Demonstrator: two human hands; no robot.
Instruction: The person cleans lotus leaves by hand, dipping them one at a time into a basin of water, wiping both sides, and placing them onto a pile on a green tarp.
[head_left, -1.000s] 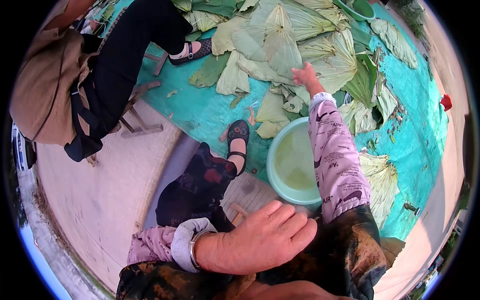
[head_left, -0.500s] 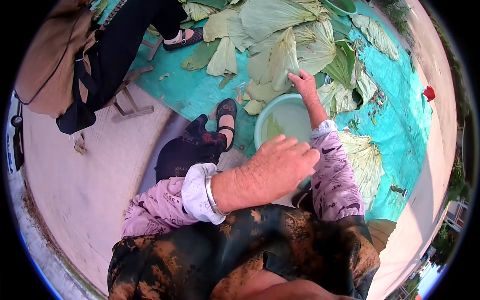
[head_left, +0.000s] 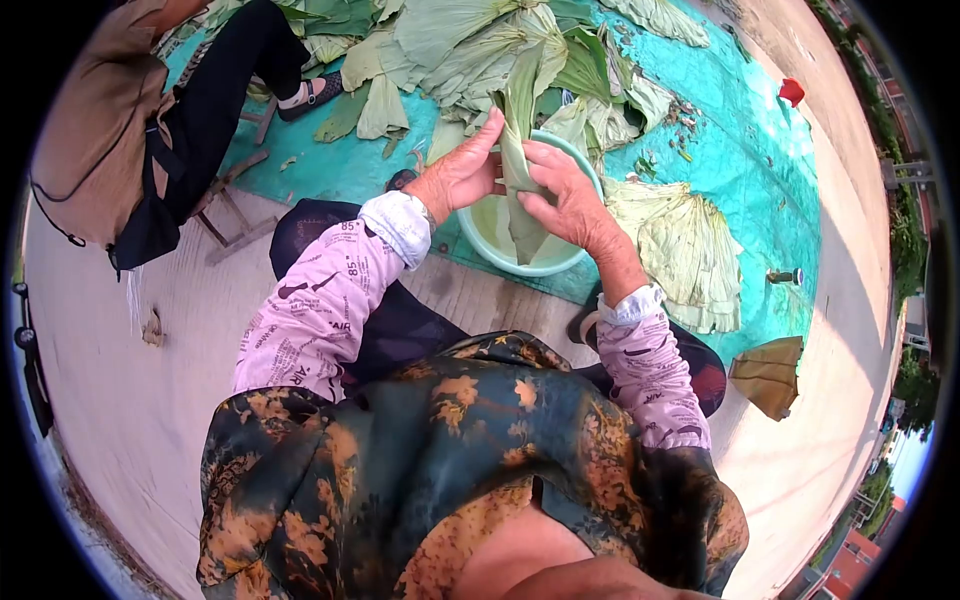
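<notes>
head view | left hand (head_left: 460,178) and right hand (head_left: 568,200) both closed round the folded leaf (head_left: 517,115) — upright over the green basin (head_left: 500,268), lower end inside its rim | looks light, limp, easily torn — best gripped mid-fold | loose leaves (head_left: 690,250) on the tarp (head_left: 760,170) beside

Outdoors, daylight. Bare concrete ground (head_left: 150,400) around me; teal tarp (head_left: 740,170) spread ahead. Wooden stool (head_left: 235,215) left, at the tarp's edge. Trees (head_left: 915,378) and a red-roofed building (head_left: 862,547) far right.

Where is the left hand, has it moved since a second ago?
Yes. The left hand moved forward, from the near side of the basin to its left rim, gripping the folded leaf.
</notes>
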